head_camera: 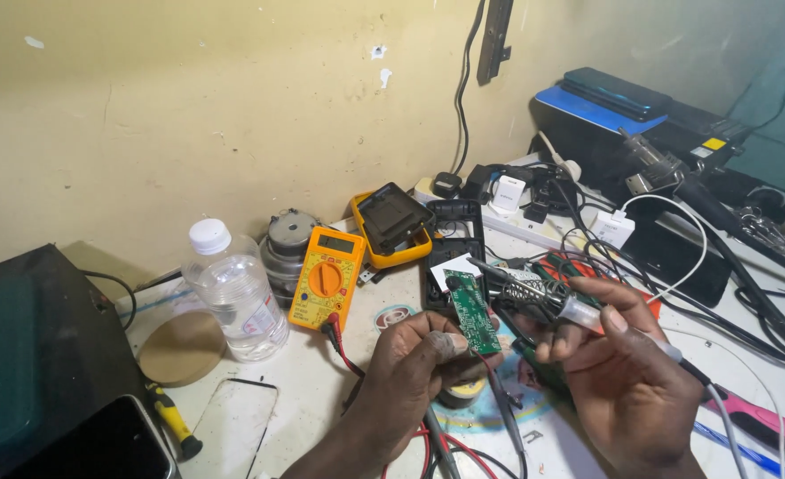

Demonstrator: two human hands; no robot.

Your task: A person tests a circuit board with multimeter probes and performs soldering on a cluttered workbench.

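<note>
My left hand [414, 365] pinches a small green circuit board [472, 310], held upright over the bench. My right hand [627, 368] grips a soldering iron [579, 312] by its clear handle. The iron's metal tip points left and reaches the top edge of the board. Beneath my hands lies a roll of solder wire [461, 393], with red and black probe leads [346, 357] running past it.
An orange multimeter [327, 277] and a clear plastic bottle [234, 293] sit at left. A yellow-and-black meter case [392, 225] lies behind. Chargers, a power strip [534, 226] and tangled cables crowd the right. A dark box [28, 355] and a screwdriver [172, 420] occupy the left front.
</note>
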